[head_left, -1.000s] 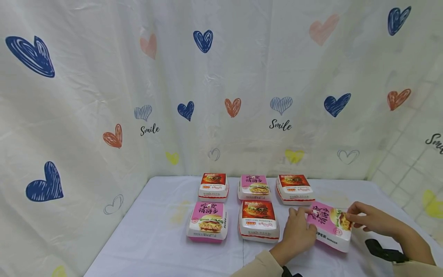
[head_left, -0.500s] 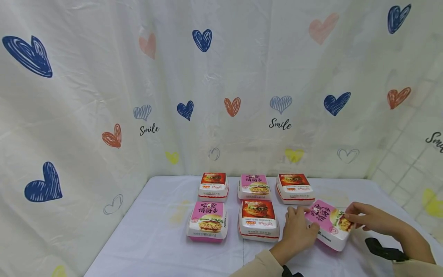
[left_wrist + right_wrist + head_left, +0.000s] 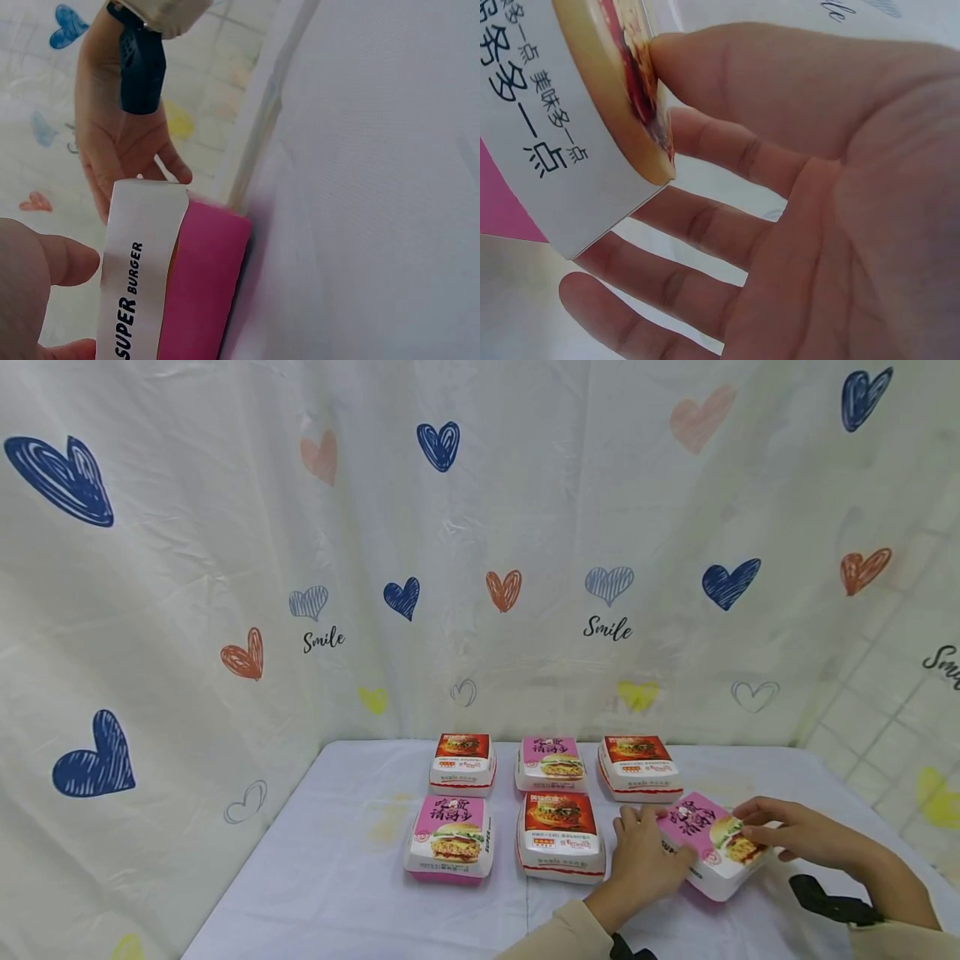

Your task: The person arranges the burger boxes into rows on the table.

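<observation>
In the head view, a pink-and-white burger box [image 3: 708, 843] sits turned at an angle at the right of the table. My left hand [image 3: 647, 858] holds its left corner, thumb at the front side and fingers near the back. At the opposite end my right hand [image 3: 806, 835] grips the corner, thumb on the lid. The right wrist view shows that thumb over the printed burger, with the fingers behind the box's edge. In the left wrist view, the box's "SUPER BURGER" side [image 3: 135, 285] shows above its pink base, and my left thumb [image 3: 71, 259] lies close beside it.
Left of the held box stand a red-topped burger box [image 3: 560, 839] and a pink-topped one [image 3: 450, 841]. Behind them, a back row has a red box [image 3: 462, 766], a pink box [image 3: 551, 765] and a red box [image 3: 638, 770]. A white cloth [image 3: 337, 893] covers the table; a heart-print curtain hangs behind.
The held burger box has turned a little and shifted slightly left. My right hand has moved slightly left with it, and the left hand has barely moved.
</observation>
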A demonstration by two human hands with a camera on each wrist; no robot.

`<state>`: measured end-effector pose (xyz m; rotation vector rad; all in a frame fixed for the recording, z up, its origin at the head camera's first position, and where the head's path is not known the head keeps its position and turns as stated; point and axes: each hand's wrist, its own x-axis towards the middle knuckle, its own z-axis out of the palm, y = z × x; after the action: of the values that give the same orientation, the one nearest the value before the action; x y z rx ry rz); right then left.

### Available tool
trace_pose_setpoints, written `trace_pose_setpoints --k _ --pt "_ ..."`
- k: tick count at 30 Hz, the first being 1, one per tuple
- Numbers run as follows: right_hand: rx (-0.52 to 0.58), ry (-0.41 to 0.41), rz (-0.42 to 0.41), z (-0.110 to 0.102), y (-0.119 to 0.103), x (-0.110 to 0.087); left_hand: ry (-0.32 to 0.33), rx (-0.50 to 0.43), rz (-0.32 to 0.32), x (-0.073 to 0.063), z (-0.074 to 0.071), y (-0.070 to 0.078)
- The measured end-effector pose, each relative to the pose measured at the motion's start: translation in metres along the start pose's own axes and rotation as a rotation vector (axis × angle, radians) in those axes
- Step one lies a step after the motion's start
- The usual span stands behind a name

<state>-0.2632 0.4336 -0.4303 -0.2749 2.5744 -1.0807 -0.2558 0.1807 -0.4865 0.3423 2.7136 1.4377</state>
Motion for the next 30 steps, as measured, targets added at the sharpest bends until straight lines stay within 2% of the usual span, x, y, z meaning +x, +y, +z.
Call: trace_pose_setpoints --k 6,16,23,30 --pt "-0.004 -0.03 -0.03 0.0 0.0016 0.0015 0.005 0.028 0.0 -0.0001 -0.0003 0.0009" --pt "-0.008 -0.036 -0.002 0.0032 0.001 0.0021 0.028 0.097 0.004 -0.0017 0.0023 -0.0002" --pt "0.013 -0.049 -0.006 0.0032 0.0022 0.0033 0.023 0.098 0.009 -0.0009 0.0 -0.0002" --pt "0.019 -0.057 0.007 0.0041 0.0021 0.0046 0.058 0.117 0.033 -0.0009 -0.0023 0.0005"
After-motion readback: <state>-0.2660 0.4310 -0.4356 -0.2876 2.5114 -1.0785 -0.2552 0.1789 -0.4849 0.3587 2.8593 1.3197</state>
